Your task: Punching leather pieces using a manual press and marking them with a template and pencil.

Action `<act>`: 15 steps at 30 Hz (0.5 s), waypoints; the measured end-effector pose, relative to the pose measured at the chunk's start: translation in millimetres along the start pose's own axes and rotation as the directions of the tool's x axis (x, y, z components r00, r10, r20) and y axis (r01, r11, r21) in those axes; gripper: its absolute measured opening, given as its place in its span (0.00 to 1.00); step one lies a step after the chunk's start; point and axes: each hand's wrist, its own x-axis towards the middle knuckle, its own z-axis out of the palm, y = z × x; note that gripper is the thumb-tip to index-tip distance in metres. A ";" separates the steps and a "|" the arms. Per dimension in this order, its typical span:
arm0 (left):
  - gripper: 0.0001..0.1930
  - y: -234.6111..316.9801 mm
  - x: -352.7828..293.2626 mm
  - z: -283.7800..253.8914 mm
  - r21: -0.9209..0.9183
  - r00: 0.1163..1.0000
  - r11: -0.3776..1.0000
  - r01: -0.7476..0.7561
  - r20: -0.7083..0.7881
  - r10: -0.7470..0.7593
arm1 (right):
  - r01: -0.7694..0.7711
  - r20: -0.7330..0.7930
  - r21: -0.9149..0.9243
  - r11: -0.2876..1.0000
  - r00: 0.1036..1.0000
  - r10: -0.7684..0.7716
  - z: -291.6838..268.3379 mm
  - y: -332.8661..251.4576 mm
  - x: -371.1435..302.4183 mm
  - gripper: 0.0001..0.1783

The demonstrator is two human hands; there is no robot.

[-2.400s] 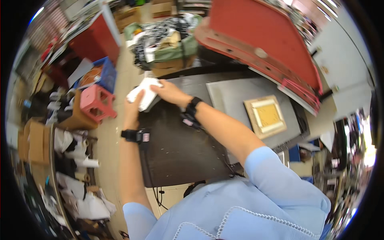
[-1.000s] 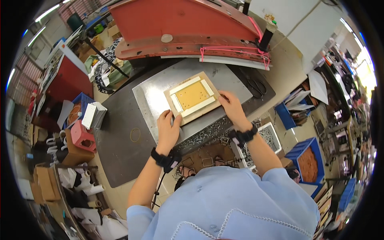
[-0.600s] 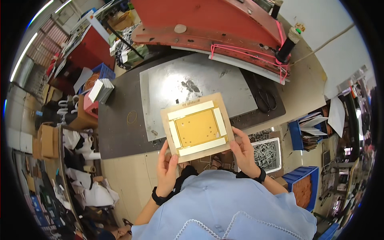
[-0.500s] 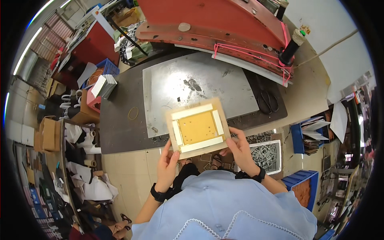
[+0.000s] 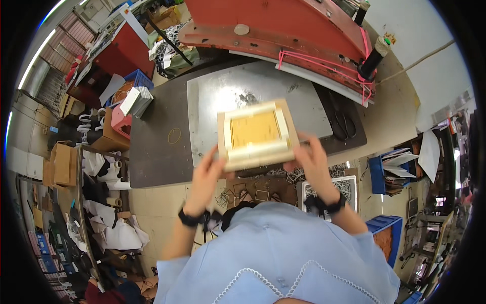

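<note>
Holding the board (image 5: 257, 130) by its near side edges, left hand (image 5: 204, 175) and right hand (image 5: 313, 163) each closed only to its thickness. Step, as I judge it: two-handed positioning; next move calls for even support and a steady angle. Board: tan border, pale strips boxing a yellow panel; blurred, small marks unclear. It overlaps the metal plate (image 5: 208, 96) in my view; contact cannot be told. Beyond: red machine (image 5: 273, 20), pink cord (image 5: 321, 66).
</note>
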 end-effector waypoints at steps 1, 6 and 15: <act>0.26 14.0 23.3 -5.1 0.001 1.000 1.000 -0.024 0.020 0.024 | -0.033 -0.040 -0.008 0.999 0.999 0.033 1.5 -8.6 23.0 0.25; 0.27 22.0 110.4 -27.5 -0.079 0.999 0.996 -0.040 -0.020 0.038 | 0.051 -0.034 0.087 0.995 0.998 -0.049 11.0 9.3 117.9 0.22; 0.32 11.8 -57.0 -23.6 0.000 0.934 0.950 0.312 0.181 -0.307 | -0.363 0.106 -0.007 0.932 0.926 0.362 -6.5 -8.6 -67.1 0.24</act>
